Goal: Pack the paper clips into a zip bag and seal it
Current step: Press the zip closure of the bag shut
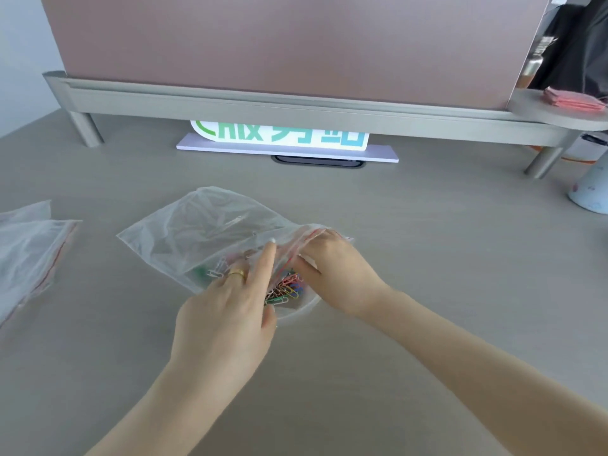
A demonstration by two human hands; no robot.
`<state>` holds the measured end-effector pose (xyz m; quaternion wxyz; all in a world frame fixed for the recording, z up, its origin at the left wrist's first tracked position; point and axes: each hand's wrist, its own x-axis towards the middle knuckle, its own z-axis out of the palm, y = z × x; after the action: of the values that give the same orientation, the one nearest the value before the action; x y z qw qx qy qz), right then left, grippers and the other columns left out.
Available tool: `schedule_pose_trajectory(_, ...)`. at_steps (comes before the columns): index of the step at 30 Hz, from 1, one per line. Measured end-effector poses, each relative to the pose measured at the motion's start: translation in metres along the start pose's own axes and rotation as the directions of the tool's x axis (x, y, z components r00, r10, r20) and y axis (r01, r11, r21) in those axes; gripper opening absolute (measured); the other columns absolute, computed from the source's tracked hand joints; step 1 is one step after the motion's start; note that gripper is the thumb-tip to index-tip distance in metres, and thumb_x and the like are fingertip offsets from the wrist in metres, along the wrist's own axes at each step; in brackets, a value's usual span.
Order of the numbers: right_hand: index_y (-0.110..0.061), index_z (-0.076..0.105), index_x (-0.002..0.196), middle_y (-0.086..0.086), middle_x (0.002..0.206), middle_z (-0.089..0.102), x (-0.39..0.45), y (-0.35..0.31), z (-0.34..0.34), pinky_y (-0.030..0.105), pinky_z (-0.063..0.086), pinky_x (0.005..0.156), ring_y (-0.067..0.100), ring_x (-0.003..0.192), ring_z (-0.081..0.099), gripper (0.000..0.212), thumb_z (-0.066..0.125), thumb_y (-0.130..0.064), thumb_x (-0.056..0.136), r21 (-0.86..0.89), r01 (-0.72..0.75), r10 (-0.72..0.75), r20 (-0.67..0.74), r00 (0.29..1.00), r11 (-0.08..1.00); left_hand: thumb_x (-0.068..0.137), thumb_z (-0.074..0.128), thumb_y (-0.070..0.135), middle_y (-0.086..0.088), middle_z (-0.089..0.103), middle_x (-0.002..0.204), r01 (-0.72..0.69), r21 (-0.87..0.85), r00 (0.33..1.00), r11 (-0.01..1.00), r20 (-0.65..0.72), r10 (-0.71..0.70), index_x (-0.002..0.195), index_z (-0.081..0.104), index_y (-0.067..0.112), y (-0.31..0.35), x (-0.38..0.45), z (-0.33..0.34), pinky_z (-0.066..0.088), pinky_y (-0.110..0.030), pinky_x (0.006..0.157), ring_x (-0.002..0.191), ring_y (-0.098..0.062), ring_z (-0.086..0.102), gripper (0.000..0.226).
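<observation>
our right hand [332,274] pinches the zip bag [197,238] mouth, left hand [230,301] fingers straight inside; paper clips [286,291] heaped between them could spill past if the mouth sags.

Gold ring [237,274] on left hand [227,320]; forearms bare.

Hidden / cut off / unclear bits

Right hand [332,274] fingertips were tucked under the zip bag [204,235] mouth, so grip couldn't be told exactly. Left hand [227,311] covered part of the paper clips [284,291]; clip count unreadable, too small & tangled. White dish [301,309] was mostly hidden by bag & hands. Spare bags [29,255] ran off left edge. Green-lettered sign [279,136] was cut by the shelf rail [263,100], text not legible. Cup [590,185] cropped at right edge.
</observation>
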<state>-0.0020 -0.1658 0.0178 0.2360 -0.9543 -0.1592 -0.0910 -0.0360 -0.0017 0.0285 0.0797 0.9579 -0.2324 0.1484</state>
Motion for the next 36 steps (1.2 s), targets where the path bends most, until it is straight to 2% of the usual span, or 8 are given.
schedule_pose_trajectory(3, -0.014, 0.061, 0.112, 0.006, 0.121, 0.06, -0.006, 0.015, -0.017, 0.033, 0.042, 0.09, 0.027, 0.113, 0.052, 0.027, 0.042, -0.017, 0.093, -0.097, -0.044, 0.043, -0.005, 0.999, 0.994, 0.043, 0.084, 0.01, 0.005, 0.046, 0.039, 0.029, 0.037, 0.999, 0.999, 0.025, -0.03, 0.096, 0.067, 0.017, -0.006, 0.004, -0.003, 0.006, -0.007, 0.046, 0.026, -0.019, 0.043, 0.056)
schedule_pose_trajectory(5, -0.017, 0.055, 0.12, 0.002, 0.128, 0.055, -0.009, 0.021, -0.03, 0.028, 0.038, 0.09, 0.021, 0.119, 0.046, 0.028, 0.044, -0.023, 0.095, -0.094, -0.081, 0.084, 0.027, 0.996, 0.992, 0.065, 0.076, 0.014, 0.005, 0.062, 0.058, 0.076, 0.032, 0.997, 0.997, 0.03, -0.077, 0.101, 0.063, 0.026, -0.007, 0.011, -0.015, 0.022, -0.017, 0.037, 0.046, -0.019, 0.059, 0.04)
schedule_pose_trajectory(8, -0.026, 0.049, 0.127, -0.003, 0.132, 0.053, -0.008, 0.028, -0.053, 0.027, 0.036, 0.094, 0.016, 0.123, 0.044, 0.036, 0.038, -0.039, 0.095, -0.162, -0.102, 0.11, 0.037, 0.993, 0.981, 0.089, 0.044, 0.024, 0.011, 0.065, 0.094, 0.203, -0.17, 0.979, 0.964, 0.029, -0.201, 0.122, 0.051, 0.041, -0.014, 0.038, -0.034, 0.041, -0.027, 0.063, 0.085, -0.02, 0.06, 0.037)
schedule_pose_trajectory(14, -0.023, 0.053, 0.122, -0.004, 0.122, 0.059, 0.007, 0.028, -0.107, 0.029, 0.039, 0.093, 0.017, 0.115, 0.051, 0.045, 0.039, -0.051, 0.09, -0.342, -0.076, 0.061, -0.054, 0.997, 0.937, 0.084, 0.048, 0.021, 0.013, 0.06, 0.08, 0.219, -0.438, 0.964, 0.872, -0.042, -0.263, 0.1, 0.064, 0.037, -0.024, 0.102, -0.065, 0.035, -0.023, 0.055, 0.065, -0.002, 0.049, 0.028)
schedule_pose_trajectory(19, -0.021, 0.055, 0.113, -0.005, 0.111, 0.063, 0.008, 0.027, -0.132, 0.028, 0.036, 0.074, 0.022, 0.101, 0.057, 0.023, 0.048, -0.026, 0.092, -0.441, 0.01, -0.071, -0.121, 0.99, 0.898, 0.085, 0.047, 0.011, 0.02, 0.061, 0.084, 0.11, -0.565, 0.961, 0.817, -0.148, -0.232, 0.092, 0.067, 0.037, -0.019, 0.123, -0.088, 0.035, -0.016, 0.053, 0.066, 0.001, 0.052, 0.034)
schedule_pose_trajectory(25, -0.022, 0.063, 0.094, -0.006, 0.085, 0.068, -0.024, 0.025, -0.12, 0.03, 0.05, 0.055, 0.023, 0.072, 0.063, 0.011, 0.054, -0.019, 0.088, -0.432, 0.134, -0.184, -0.075, 0.98, 0.892, 0.086, 0.037, -0.003, 0.035, 0.066, 0.085, 0.181, -0.706, 0.983, 0.685, 0.154, -0.101, 0.085, 0.071, 0.044, -0.019, 0.088, -0.062, 0.04, -0.009, 0.073, 0.087, -0.001, 0.061, 0.058)
schedule_pose_trajectory(30, -0.028, 0.063, 0.089, -0.014, 0.077, 0.067, -0.051, 0.025, -0.092, 0.022, 0.047, 0.051, 0.016, 0.06, 0.059, 0.012, 0.054, -0.027, 0.081, -0.36, 0.178, -0.184, 0.019, 0.983, 0.916, 0.076, 0.044, 0.015, 0.021, 0.071, 0.09, 0.343, -0.745, 0.913, 0.573, 0.407, -0.018, 0.086, 0.068, 0.052, -0.025, 0.049, -0.041, 0.039, -0.037, 0.092, 0.098, -0.003, 0.06, 0.045)
schedule_pose_trajectory(36, -0.025, 0.063, 0.099, -0.01, 0.099, 0.06, -0.074, 0.022, -0.07, 0.021, 0.037, 0.084, 0.011, 0.088, 0.054, 0.016, 0.052, -0.027, 0.087, -0.243, 0.249, -0.3, -0.199, 0.933, 0.938, 0.085, 0.032, -0.013, 0.001, 0.074, 0.093, 0.5, -0.768, 0.849, 0.4, 0.525, -0.053, 0.088, 0.073, 0.03, -0.032, 0.02, -0.028, 0.042, -0.039, 0.095, 0.092, -0.013, 0.068, 0.06)
